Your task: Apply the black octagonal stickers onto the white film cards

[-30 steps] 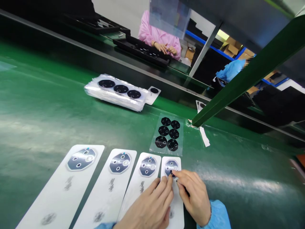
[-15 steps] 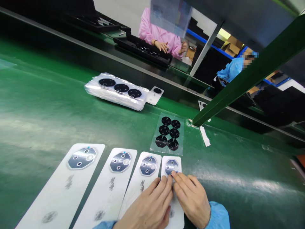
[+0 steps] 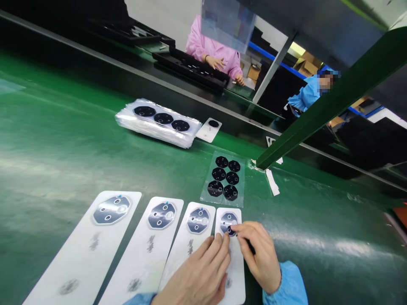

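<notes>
Several white phone-shaped panels, each bearing a shiny dark octagonal camera piece and printed characters, stand in a row before me. My left hand (image 3: 203, 269) lies over the rightmost panel (image 3: 237, 271) and the edge of the neighbouring panel (image 3: 178, 264). Its fingers are stretched out, the tips just below the rightmost octagonal piece (image 3: 227, 220). My right hand (image 3: 259, 252) comes from the right with thumb and forefinger drawn together at that piece's lower right edge. What is between those fingertips is too small to make out. The left thumb is mostly hidden.
Beyond the panels lies a clear sheet (image 3: 206, 196) with several black octagonal stickers. Farther back sit a plastic-wrapped stack (image 3: 155, 132) and a small white card (image 3: 206, 134). A green post (image 3: 305, 127) rises at right beside a white strip (image 3: 272, 182). Co-workers are across the bench.
My right hand has gone from flat, outstretched fingers on the panel to a curled, pinching pose at the octagonal piece's edge. My left hand stays put. The co-worker in pink has lowered one hand.
</notes>
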{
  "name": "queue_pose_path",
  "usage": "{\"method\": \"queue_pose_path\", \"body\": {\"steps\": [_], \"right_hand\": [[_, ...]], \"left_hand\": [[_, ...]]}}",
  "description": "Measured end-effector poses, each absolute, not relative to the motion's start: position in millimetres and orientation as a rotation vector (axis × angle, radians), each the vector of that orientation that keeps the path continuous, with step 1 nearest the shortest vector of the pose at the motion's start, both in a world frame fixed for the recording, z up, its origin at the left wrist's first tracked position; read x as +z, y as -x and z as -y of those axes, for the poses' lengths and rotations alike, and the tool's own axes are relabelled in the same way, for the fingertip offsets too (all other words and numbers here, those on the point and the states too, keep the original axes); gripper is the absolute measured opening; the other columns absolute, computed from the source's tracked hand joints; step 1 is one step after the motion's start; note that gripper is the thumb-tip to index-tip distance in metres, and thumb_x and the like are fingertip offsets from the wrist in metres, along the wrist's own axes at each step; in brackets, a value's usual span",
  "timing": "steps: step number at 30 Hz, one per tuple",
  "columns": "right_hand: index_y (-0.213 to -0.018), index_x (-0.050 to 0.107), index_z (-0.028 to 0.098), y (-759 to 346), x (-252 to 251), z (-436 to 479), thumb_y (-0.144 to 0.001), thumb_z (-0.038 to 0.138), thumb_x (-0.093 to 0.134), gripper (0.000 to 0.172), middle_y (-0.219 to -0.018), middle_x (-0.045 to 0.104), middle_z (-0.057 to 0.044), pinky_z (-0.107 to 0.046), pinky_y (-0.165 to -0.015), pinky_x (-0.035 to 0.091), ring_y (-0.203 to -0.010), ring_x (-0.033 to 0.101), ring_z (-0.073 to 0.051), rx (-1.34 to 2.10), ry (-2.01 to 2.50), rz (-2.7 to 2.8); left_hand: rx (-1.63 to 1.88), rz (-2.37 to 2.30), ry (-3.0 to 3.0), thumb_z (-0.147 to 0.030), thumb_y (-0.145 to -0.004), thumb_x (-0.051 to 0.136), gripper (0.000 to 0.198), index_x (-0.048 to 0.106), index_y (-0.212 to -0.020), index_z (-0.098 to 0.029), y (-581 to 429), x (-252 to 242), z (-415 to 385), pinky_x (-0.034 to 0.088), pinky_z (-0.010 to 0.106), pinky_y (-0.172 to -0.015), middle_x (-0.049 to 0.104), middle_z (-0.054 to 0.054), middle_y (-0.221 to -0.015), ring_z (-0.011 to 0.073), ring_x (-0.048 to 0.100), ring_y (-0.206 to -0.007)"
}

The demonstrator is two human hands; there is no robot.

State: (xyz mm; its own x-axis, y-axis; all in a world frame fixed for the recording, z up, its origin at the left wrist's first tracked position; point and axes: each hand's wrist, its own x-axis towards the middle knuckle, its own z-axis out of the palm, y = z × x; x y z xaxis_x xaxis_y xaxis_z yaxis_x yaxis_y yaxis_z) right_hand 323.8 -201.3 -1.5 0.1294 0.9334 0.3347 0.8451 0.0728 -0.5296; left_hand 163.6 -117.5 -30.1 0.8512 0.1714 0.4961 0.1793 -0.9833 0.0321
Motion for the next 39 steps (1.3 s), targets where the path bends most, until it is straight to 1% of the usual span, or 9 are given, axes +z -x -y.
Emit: {"method": "queue_pose_path", "body": {"steps": [3, 5, 9, 11, 15, 21, 26, 31, 39], "right_hand": [[-0.101, 0.055, 0.020, -319.7, -3.8, 201.7, -0.089, 0.004, 0.041, 0.024, -0.105, 0.068, -0.008, -0.037, -0.076, 0.049, -0.096, 0.060, -0.022, 0.066, 1.784, 1.915], [-0.100, 0.056, 0.021, -319.0, -4.3, 201.8, -0.090, 0.005, 0.041, 0.024, -0.104, 0.068, -0.008, -0.037, -0.076, 0.049, -0.095, 0.060, -0.022, 0.080, 1.804, 1.888], [-0.095, 0.056, 0.022, -325.0, -1.1, 200.5, -0.094, 0.016, 0.041, 0.015, -0.094, 0.067, -0.006, -0.031, -0.074, 0.051, -0.088, 0.063, -0.018, 0.399, 1.823, 1.471], [-0.093, 0.055, 0.021, -328.4, 1.6, 198.2, -0.095, 0.020, 0.042, 0.013, -0.089, 0.065, -0.005, -0.028, -0.071, 0.051, -0.084, 0.063, -0.017, 0.433, 1.803, 1.289], [-0.085, 0.057, 0.021, -327.4, 4.9, 189.1, -0.092, 0.021, 0.049, 0.011, -0.085, 0.057, -0.005, -0.030, -0.066, 0.047, -0.079, 0.057, -0.018, 0.256, 1.824, 1.372], [-0.083, 0.060, 0.021, -317.3, 1.9, 173.1, -0.089, 0.011, 0.049, 0.016, -0.086, 0.048, -0.005, -0.036, -0.071, 0.044, -0.082, 0.050, -0.021, 0.098, 1.920, 1.574], [-0.084, 0.060, 0.021, -315.5, 0.5, 166.9, -0.089, 0.010, 0.047, 0.018, -0.087, 0.048, -0.005, -0.036, -0.071, 0.044, -0.082, 0.049, -0.021, 0.032, 1.935, 1.620], [-0.084, 0.058, 0.021, -320.3, -0.1, 170.4, -0.089, 0.012, 0.048, 0.014, -0.089, 0.050, -0.005, -0.036, -0.072, 0.045, -0.085, 0.051, -0.021, 0.087, 1.926, 1.597], [-0.088, 0.060, 0.022, -323.2, -5.4, 187.5, -0.090, 0.009, 0.048, 0.018, -0.087, 0.048, -0.005, -0.036, -0.069, 0.043, -0.081, 0.048, -0.021, 0.022, 1.939, 1.601]], "left_hand": [[-0.821, 0.281, 2.994, -0.027, -0.084, 0.043, 0.031, 0.061, -0.103, -0.010, -163.5, -30.6, 117.4, 0.029, 0.038, -0.096, 0.066, 0.011, -0.111, 0.0242, 0.054, -0.104], [-0.804, 0.279, 3.001, -0.027, -0.084, 0.044, 0.030, 0.060, -0.104, -0.010, -163.4, -29.5, 117.2, 0.029, 0.037, -0.096, 0.065, 0.011, -0.113, 0.0239, 0.054, -0.104], [-0.754, 0.286, 3.026, -0.028, -0.084, 0.044, 0.030, 0.060, -0.103, -0.010, -163.0, -27.7, 117.4, 0.030, 0.038, -0.094, 0.064, 0.012, -0.114, 0.0248, 0.054, -0.103], [-0.751, 0.287, 3.032, -0.028, -0.085, 0.044, 0.030, 0.060, -0.103, -0.011, -162.8, -28.1, 117.8, 0.029, 0.038, -0.094, 0.064, 0.012, -0.114, 0.0249, 0.054, -0.103], [-0.751, 0.280, 3.032, -0.028, -0.086, 0.044, 0.030, 0.058, -0.106, -0.010, -162.3, -31.0, 118.6, 0.028, 0.038, -0.096, 0.063, 0.013, -0.116, 0.0251, 0.052, -0.108], [-0.779, 0.297, 3.012, -0.029, -0.085, 0.045, 0.032, 0.058, -0.105, -0.008, -161.5, -35.6, 119.8, 0.028, 0.038, -0.098, 0.063, 0.015, -0.116, 0.0268, 0.054, -0.107], [-0.781, 0.374, 3.059, -0.032, -0.085, 0.048, 0.033, 0.058, -0.107, -0.009, -160.2, -33.8, 119.1, 0.032, 0.035, -0.093, 0.063, 0.014, -0.117, 0.0254, 0.053, -0.107], [-0.771, 0.458, 3.086, -0.036, -0.086, 0.048, 0.038, 0.057, -0.111, -0.009, -160.0, -35.8, 116.7, 0.036, 0.033, -0.089, 0.060, 0.013, -0.122, 0.0249, 0.050, -0.111], [-0.689, 0.290, 3.113, -0.032, -0.089, 0.046, 0.029, 0.057, -0.109, -0.014, -160.5, -44.1, 117.1, 0.036, 0.034, -0.092, 0.059, 0.008, -0.122, 0.0245, 0.049, -0.113]]}}
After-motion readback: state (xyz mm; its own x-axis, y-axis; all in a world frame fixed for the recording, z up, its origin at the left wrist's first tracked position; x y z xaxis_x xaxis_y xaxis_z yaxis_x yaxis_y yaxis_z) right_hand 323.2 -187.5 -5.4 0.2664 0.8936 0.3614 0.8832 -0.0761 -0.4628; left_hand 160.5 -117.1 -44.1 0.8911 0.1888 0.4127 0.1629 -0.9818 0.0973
